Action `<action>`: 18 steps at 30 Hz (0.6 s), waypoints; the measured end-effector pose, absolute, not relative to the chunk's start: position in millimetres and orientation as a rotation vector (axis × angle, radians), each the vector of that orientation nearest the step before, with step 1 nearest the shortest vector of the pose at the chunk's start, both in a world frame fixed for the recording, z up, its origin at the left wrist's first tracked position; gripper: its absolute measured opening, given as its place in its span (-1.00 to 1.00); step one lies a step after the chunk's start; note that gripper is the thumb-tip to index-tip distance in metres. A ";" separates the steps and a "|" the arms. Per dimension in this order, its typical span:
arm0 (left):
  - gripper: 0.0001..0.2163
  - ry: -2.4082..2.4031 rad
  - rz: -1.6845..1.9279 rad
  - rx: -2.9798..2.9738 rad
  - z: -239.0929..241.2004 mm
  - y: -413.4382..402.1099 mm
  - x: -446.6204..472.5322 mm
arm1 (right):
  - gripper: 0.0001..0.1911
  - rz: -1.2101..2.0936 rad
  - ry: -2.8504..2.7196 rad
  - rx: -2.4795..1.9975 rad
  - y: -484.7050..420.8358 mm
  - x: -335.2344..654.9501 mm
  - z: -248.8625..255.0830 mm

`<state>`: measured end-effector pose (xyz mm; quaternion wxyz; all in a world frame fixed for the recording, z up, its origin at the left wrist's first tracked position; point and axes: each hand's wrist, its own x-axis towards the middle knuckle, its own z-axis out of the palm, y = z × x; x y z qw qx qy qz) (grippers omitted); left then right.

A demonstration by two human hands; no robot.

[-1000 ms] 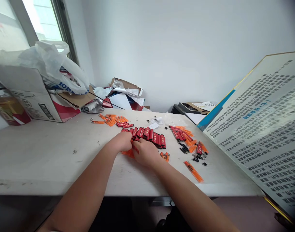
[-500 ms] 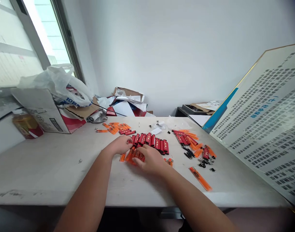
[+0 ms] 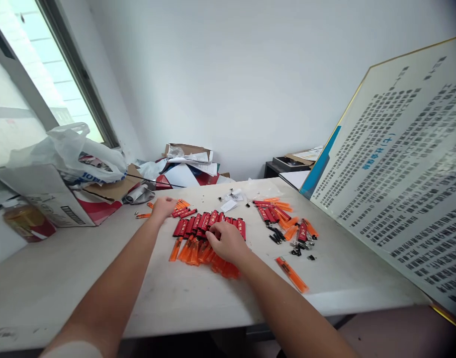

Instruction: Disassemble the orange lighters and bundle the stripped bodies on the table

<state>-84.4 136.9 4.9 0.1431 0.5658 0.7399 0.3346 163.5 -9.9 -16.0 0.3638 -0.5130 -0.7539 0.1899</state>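
Observation:
A row of red lighters (image 3: 198,223) lies in the middle of the white table (image 3: 101,278), with a row of orange lighters (image 3: 190,251) in front of it. My right hand (image 3: 227,242) rests on the right end of both rows, fingers curled and pressing down on them. My left hand (image 3: 162,207) has reached to the far pile of orange and red lighters (image 3: 181,209) and its fingers are closed over that pile; what it holds is hidden.
Another heap of red and orange lighters with small black parts (image 3: 287,226) lies to the right, and one orange lighter (image 3: 292,274) near the front edge. A cardboard box with a plastic bag (image 3: 63,184) stands left. A large printed board (image 3: 399,174) leans at right.
My left hand left the rows and reached forward to the far pile. More orange lighters now show in front of the red row. The view has swung left.

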 end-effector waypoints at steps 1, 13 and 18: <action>-0.73 2.182 0.891 1.641 11.0 149.9 -82.2 | -0.77 0.492 -1.943 -1.318 -9.7 163.6 -16.2; -0.67 2.359 0.073 1.643 6.3 249.9 -57.6 | -0.74 0.552 -1.992 -1.351 -18.2 162.5 -15.8; -0.79 2.318 -0.083 1.652 0.3 258.5 -52.8 | -0.72 0.561 -2.016 -1.352 -21.3 162.1 -14.3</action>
